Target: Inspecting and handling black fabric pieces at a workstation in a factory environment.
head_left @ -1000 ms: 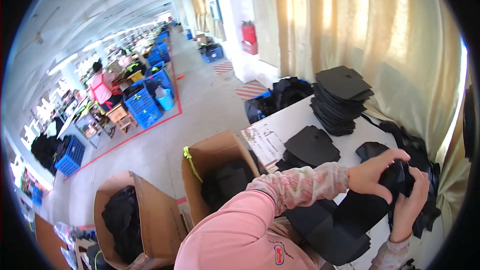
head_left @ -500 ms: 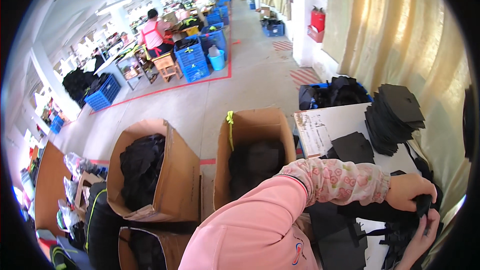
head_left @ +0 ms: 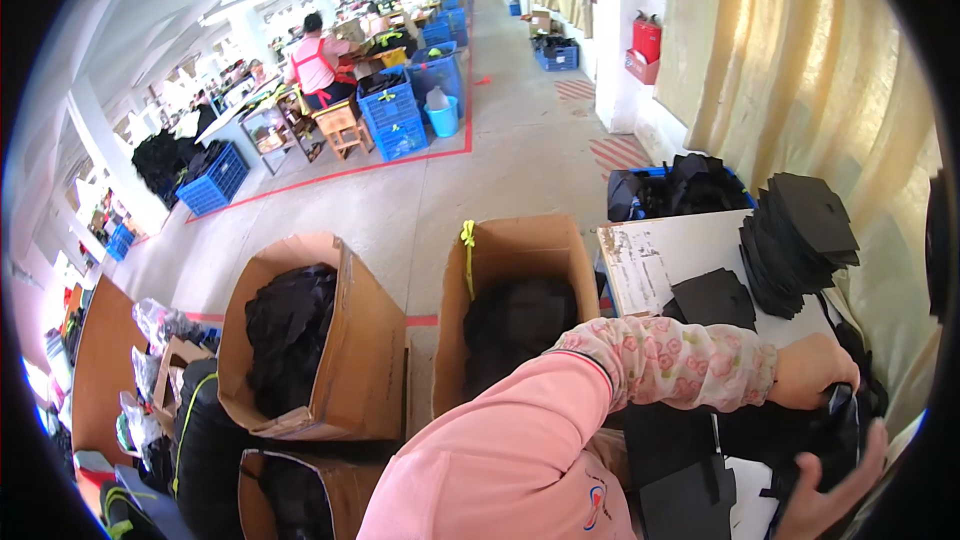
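My left hand (head_left: 812, 372), in a floral sleeve, reaches across to the right side of the table. Its fingers are closed on a piece of black fabric (head_left: 845, 430), which hangs down from the grip. Lower down, my right hand (head_left: 835, 485) is just beside this fabric, fingers spread and nothing visible in them. Flat black panels (head_left: 685, 502) lie on the white table (head_left: 632, 265) near me. Another black panel (head_left: 713, 298) rests farther back, next to a tall, uneven stack of black panels (head_left: 797, 240).
Left of the table stand cardboard boxes (head_left: 365, 360) filled with black material. A blue crate (head_left: 735, 185) of black pieces sits beyond the table, and a curtain (head_left: 790, 60) hangs along the right. Across the aisle, a person (head_left: 318, 65) sits near stacked blue crates (head_left: 395, 120).
My right hand has let go of the black fabric and spread its fingers. My left hand keeps its grip and has dipped slightly. The whole view has shifted a little.
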Demonstrator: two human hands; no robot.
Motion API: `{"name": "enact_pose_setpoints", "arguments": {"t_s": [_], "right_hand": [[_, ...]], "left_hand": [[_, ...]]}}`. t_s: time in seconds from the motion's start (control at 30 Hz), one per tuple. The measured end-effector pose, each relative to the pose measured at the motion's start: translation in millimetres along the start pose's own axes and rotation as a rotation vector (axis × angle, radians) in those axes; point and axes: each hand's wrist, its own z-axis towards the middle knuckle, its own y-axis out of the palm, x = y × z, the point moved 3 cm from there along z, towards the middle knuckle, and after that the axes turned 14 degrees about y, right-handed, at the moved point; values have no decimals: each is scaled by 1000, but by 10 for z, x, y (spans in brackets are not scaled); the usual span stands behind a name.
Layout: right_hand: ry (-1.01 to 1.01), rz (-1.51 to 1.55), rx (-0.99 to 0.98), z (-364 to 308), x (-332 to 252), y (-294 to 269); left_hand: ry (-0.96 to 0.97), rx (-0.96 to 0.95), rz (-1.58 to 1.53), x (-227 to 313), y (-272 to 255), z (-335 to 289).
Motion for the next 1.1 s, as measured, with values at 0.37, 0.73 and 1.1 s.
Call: {"name": "enact_pose_setpoints", "arguments": {"t_s": [0.37, 0.73, 1.1], "right_hand": [[91, -68, -68, -416, 201, 96], [382, 99, -271, -607, 312, 368], [486, 350, -277, -545, 194, 306]], "left_hand": [[17, -53, -13, 3, 86, -21], [-78, -154, -104, 201, 149, 34], [-166, -152, -275, 286, 222, 71]]}}
